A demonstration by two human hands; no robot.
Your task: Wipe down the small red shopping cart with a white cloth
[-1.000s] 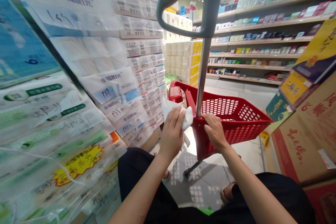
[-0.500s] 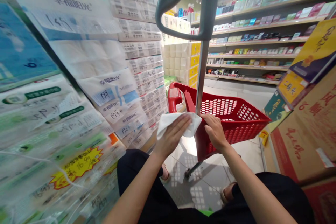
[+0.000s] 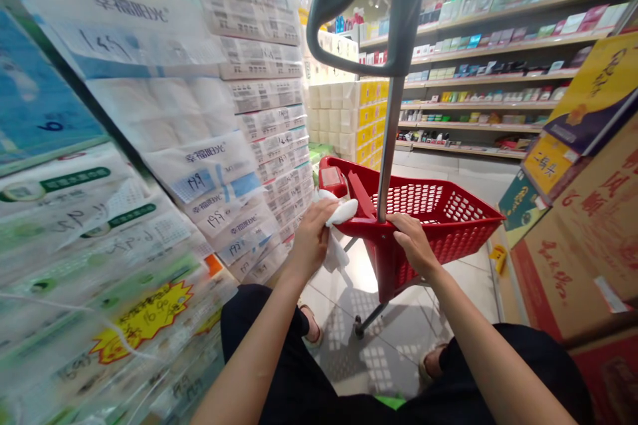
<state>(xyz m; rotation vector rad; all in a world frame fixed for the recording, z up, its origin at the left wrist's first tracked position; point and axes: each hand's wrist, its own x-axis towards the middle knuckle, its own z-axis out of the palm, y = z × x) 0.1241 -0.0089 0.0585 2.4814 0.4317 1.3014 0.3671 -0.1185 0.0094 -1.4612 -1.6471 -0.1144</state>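
Observation:
A red plastic shopping basket (image 3: 448, 222) on wheels stands on the tiled floor in front of me, with a metal pole rising to a grey handle (image 3: 369, 6). My left hand (image 3: 312, 239) is closed on a white cloth (image 3: 339, 219) and presses it against the basket's near left rim. My right hand (image 3: 413, 242) grips the near rim of the basket just right of the pole's base.
Stacked packs of toilet paper (image 3: 149, 146) fill the left side, close to my arm. Cardboard boxes (image 3: 583, 212) with printed labels line the right. Store shelves (image 3: 488, 80) with small goods run along the back. Tiled aisle floor (image 3: 379, 345) lies below the basket.
My left hand has slid the cloth leftward along the basket's rim, from beside the pole base to the left corner. My right hand has stayed on the rim.

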